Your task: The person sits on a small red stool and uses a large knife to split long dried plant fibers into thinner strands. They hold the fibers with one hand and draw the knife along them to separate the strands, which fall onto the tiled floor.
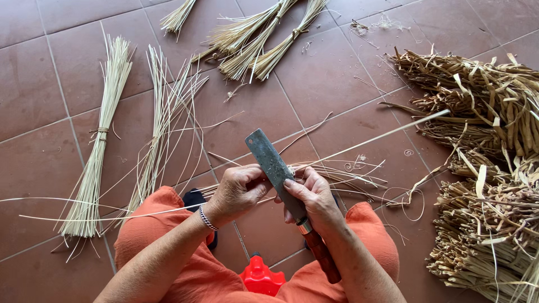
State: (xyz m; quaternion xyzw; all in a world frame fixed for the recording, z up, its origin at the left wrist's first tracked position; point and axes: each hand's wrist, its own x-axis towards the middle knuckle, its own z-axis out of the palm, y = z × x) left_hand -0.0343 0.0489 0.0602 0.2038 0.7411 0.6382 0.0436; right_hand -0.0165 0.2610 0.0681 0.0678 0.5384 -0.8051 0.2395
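My right hand [314, 199] has its grip closed on a knife [275, 168], wooden handle toward me, blade pointing up-left, away from me. Left hand [238, 191] pinches a thin straw [376, 137] against the blade; the straw's long axis runs up-right. All above my knees, tied straw bundles [98, 146] on the tiled floor [33, 112].
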